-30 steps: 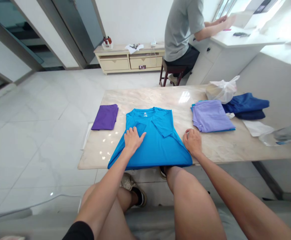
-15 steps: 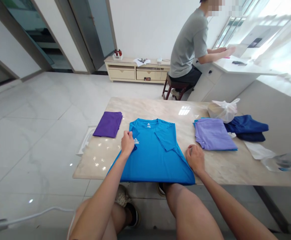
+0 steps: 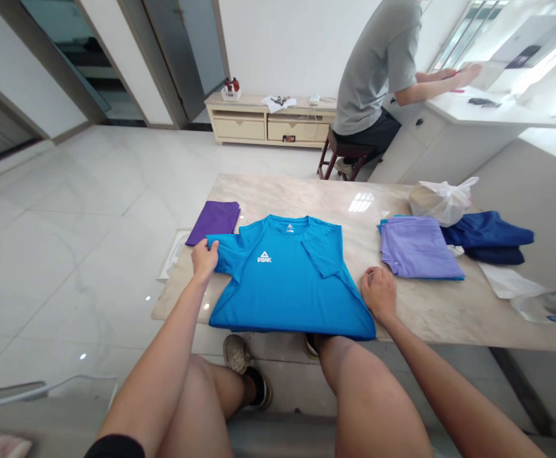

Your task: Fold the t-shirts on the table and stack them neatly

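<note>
A blue T-shirt (image 3: pixel 287 286) with a white logo on its chest lies face up on the marble-patterned table (image 3: pixel 425 312), its hem at the near edge. My left hand (image 3: pixel 205 257) pinches the end of the left-side sleeve, which is stretched out to the left. The right-side sleeve is folded inward over the shirt. Beside the shirt's right edge, my right hand (image 3: pixel 379 291) rests on the table with its fingers curled in and nothing visible in them. Just past the left hand is a folded purple garment (image 3: pixel 215 219).
At the right lies a stack with a folded lavender garment (image 3: pixel 416 248) on top, next to dark blue clothing (image 3: pixel 490 235). Behind them sits a white plastic bag (image 3: pixel 444 200). A clear plastic wrapper (image 3: pixel 552 305) is farther right. A person in grey (image 3: pixel 378 70) sits at a white desk beyond.
My left hand has moved left, drawing the sleeve from over the chest out to the side, so the logo shows fully. My right hand stays in place. The view has shifted slightly.
</note>
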Available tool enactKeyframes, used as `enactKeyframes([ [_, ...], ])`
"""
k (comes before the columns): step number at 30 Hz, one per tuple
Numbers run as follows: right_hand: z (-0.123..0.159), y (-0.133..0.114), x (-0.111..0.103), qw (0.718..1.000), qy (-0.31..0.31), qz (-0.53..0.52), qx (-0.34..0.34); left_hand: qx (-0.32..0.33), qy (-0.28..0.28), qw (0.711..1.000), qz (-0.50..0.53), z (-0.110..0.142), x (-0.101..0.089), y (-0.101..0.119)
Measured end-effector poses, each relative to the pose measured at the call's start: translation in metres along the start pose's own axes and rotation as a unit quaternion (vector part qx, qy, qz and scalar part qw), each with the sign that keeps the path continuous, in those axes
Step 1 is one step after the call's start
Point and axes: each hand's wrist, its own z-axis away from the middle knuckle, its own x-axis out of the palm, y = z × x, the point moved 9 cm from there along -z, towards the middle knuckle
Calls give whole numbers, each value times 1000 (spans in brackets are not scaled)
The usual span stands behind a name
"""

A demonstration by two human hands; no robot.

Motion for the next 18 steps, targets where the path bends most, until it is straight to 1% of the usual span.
enactKeyframes([
  [2,0,1,1,1000,-5,3,6,21,41,996,-72,-5,-16,1],
  [4,0,1,1,1000,-9,7,9,33,66,989,-124,-7,-25,0],
  [6,0,0,1,1000,-12,12,9,38,66,986,-149,-7,-26,-2],
  [8,0,0,0,1000,-13,15,10,40,58,986,-154,-6,-23,-2],
  [11,1,-2,-2,1000,-8,17,9,43,61,985,-156,-3,-21,3],
  [13,1,-3,-4,1000,-4,19,9,56,62,982,-171,2,-18,17],
  [14,1,-3,-4,1000,-4,21,8,69,60,979,-182,6,-16,28],
  [16,1,-4,-3,1000,-6,24,8,100,51,970,-214,17,-8,56],
  [18,1,-4,-2,1000,-10,24,8,135,26,957,-256,32,8,90],
])
